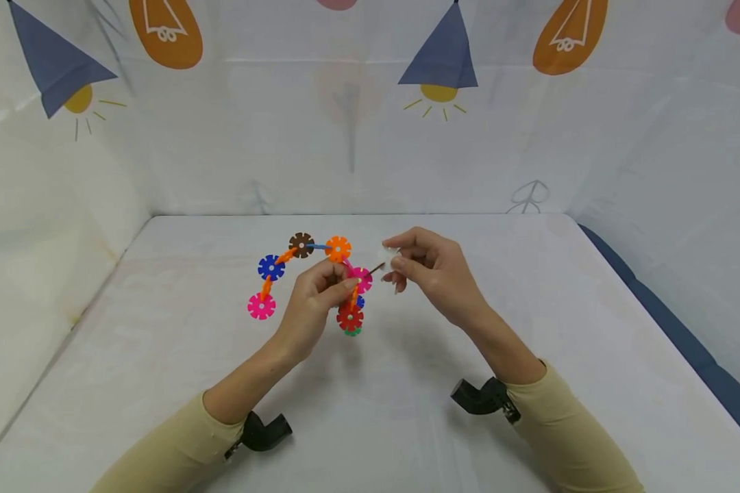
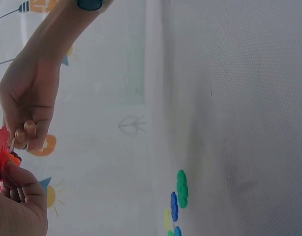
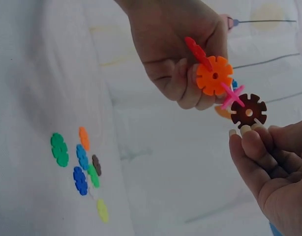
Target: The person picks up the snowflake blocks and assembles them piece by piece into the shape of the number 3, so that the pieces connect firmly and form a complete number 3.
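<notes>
A chain of notched plastic discs (image 1: 271,268) in several colours is held up by my left hand (image 1: 311,305), whose thumb and fingers pinch it near a pink disc (image 1: 362,280). A brown disc (image 3: 248,112), edge-on in the head view, juts from that pink disc toward the right. My right hand (image 1: 434,274) pinches a small white disc (image 1: 390,257) between thumb and forefinger, right at the brown disc's edge. In the right wrist view the fingertips mostly hide the white disc. Below my left hand hangs a red disc (image 1: 349,318), overlapping a green one (image 1: 353,333).
Loose discs in several colours, including a green disc (image 3: 59,150) and a yellow disc (image 3: 102,210), lie on the white table (image 1: 179,383) in the wrist views. A printed white cloth (image 1: 271,137) hangs behind and beside the table. Black wrist cameras (image 1: 265,433) sit at both cuffs.
</notes>
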`<act>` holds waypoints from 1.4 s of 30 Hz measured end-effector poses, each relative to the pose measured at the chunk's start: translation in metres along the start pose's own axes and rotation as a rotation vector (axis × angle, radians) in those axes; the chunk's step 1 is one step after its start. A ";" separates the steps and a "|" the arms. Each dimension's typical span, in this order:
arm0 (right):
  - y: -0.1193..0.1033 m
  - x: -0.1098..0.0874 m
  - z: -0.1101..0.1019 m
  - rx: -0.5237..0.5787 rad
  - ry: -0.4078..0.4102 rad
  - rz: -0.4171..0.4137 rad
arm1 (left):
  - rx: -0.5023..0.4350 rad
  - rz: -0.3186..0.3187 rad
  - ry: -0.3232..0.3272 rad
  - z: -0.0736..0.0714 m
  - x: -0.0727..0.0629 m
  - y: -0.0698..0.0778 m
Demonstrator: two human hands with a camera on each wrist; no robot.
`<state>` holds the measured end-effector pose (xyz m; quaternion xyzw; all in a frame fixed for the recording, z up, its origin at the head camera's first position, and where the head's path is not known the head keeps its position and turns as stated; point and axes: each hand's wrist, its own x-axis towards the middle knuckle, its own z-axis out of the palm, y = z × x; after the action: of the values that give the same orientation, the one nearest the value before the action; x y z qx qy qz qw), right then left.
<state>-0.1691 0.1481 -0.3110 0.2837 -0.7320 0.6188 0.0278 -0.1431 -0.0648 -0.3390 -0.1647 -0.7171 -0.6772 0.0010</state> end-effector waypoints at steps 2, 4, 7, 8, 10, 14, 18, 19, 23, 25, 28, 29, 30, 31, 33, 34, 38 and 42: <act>0.001 0.000 0.000 0.004 0.001 0.000 | 0.003 -0.001 0.002 0.000 0.000 -0.001; 0.002 0.000 0.001 0.007 0.001 0.003 | 0.007 -0.002 0.004 0.000 0.001 -0.001; 0.002 0.001 0.001 0.012 0.000 0.014 | 0.017 -0.002 0.007 -0.001 0.001 -0.001; 0.002 0.001 0.001 0.020 -0.002 0.020 | 0.022 -0.002 0.009 -0.002 0.001 -0.001; 0.003 0.001 0.000 0.032 -0.007 0.029 | 0.033 0.005 0.012 -0.003 0.002 -0.001; 0.003 0.003 -0.001 0.053 -0.026 0.048 | 0.045 0.021 0.017 -0.006 0.003 0.000; 0.004 0.004 -0.004 0.058 -0.025 0.055 | 0.047 0.036 0.012 -0.008 0.004 0.000; 0.004 0.004 -0.005 0.065 -0.019 0.053 | 0.048 0.039 0.012 -0.009 0.004 0.001; 0.007 0.005 -0.008 0.102 -0.001 0.037 | 0.047 0.051 0.021 -0.011 0.004 0.001; 0.008 0.005 -0.009 0.122 0.000 0.034 | 0.047 0.057 0.029 -0.012 0.005 0.002; 0.011 0.006 -0.009 0.132 0.000 0.052 | 0.047 0.063 0.040 -0.012 0.005 0.003; 0.012 0.006 -0.009 0.128 0.001 0.067 | 0.045 0.064 0.043 -0.013 0.005 0.004; 0.014 0.006 -0.009 0.123 0.002 0.086 | 0.045 0.064 0.047 -0.013 0.005 0.004; 0.016 0.007 -0.008 0.110 -0.003 0.108 | 0.044 0.064 0.051 -0.013 0.005 0.005; 0.020 0.008 -0.006 0.061 -0.030 0.171 | 0.042 0.061 0.055 -0.013 0.005 0.005; 0.023 0.008 -0.004 0.025 -0.053 0.205 | 0.043 0.059 0.056 -0.013 0.005 0.005; 0.033 0.007 0.008 -0.227 -0.208 0.328 | 0.029 0.059 0.050 -0.014 0.004 0.005; 0.043 0.003 0.028 -0.475 -0.343 0.340 | 0.006 0.071 0.040 -0.013 0.004 0.005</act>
<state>-0.1826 0.1244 -0.3542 0.2432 -0.8866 0.3699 -0.1339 -0.1483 -0.0764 -0.3321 -0.1763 -0.7126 -0.6779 0.0397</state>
